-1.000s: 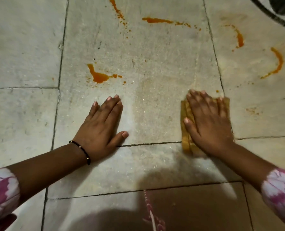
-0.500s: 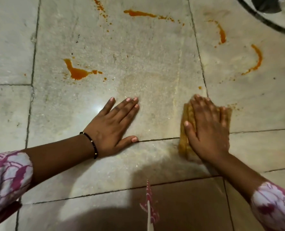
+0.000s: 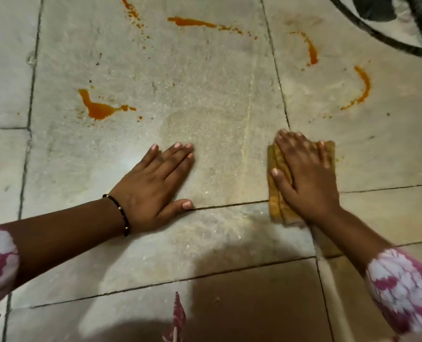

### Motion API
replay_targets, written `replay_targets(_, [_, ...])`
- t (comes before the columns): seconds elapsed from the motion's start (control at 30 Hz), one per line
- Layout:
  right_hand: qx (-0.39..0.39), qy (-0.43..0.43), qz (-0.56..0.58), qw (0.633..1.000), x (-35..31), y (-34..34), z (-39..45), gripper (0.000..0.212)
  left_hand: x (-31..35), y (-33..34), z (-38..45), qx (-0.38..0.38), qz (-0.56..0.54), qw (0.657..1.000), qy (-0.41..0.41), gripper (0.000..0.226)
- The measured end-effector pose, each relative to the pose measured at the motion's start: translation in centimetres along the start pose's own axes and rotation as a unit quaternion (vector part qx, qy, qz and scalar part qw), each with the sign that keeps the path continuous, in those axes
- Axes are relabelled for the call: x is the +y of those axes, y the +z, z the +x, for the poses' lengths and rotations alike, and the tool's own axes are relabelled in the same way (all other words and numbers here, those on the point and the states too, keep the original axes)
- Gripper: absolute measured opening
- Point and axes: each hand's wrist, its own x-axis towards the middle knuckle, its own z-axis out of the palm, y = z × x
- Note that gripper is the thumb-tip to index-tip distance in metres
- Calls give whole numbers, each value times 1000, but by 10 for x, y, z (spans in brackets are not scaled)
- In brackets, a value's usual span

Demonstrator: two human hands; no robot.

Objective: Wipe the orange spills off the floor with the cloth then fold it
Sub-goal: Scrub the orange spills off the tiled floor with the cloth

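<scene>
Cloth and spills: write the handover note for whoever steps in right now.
Right hand: flat on the folded cloth, pressing it to the floor, fingers straight.
Left hand: flat on bare floor, holding nothing, bracing.
Done: the patch between the hands shows only a faint wiped smear.
Left: the puddle ahead of the left hand, the streak and the drip trail at the far edge, and the two curved streaks ahead of the right hand. The cloth already looks stained orange. Fold it once the floor is clean.
</scene>
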Motion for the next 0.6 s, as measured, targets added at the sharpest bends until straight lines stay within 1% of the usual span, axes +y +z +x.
replay_targets(0.07, [3,21,-20,1000,-25,6,-26,65,8,-1,11,1,0,1000,22,83])
replay_targets(0.1, [-1,11,-24,1000,-38,8,-30,65,13,1,19,0,0,999,32,83])
replay_targets(0.2, [-15,-55,-8,998,-52,8,1,65,24,6,37,-11,14,999,45,85])
replay_targets(0.27, [-15,-72,0,997,-33,5,31,64,25,8,39,-14,26,999,42,85])
replay_targets(0.33, [-6,-31,-2,999,-1,4,44,63,24,8,37,-10,29,999,41,84])
replay_targets(0.4, [18,48,-5,999,25,3,32,63,24,7,37,-8,32,999,40,83])
replay_targets(0.47, [41,131,-6,991,26,5,6,65,24,8,38,-7,33,999,43,83])
replay_targets(0.5, [44,156,-7,987,15,7,-6,67,24,9,38,-7,35,998,42,84])
replay_targets(0.53, [41,164,-6,986,0,9,-14,68,24,9,38,-8,38,998,41,84])
replay_targets(0.57, [32,154,-2,988,-16,11,-17,68,24,10,38,-8,40,998,40,85])
replay_targets(0.6, [22,124,3,992,-30,12,-13,68,24,10,38,-6,40,999,37,86])
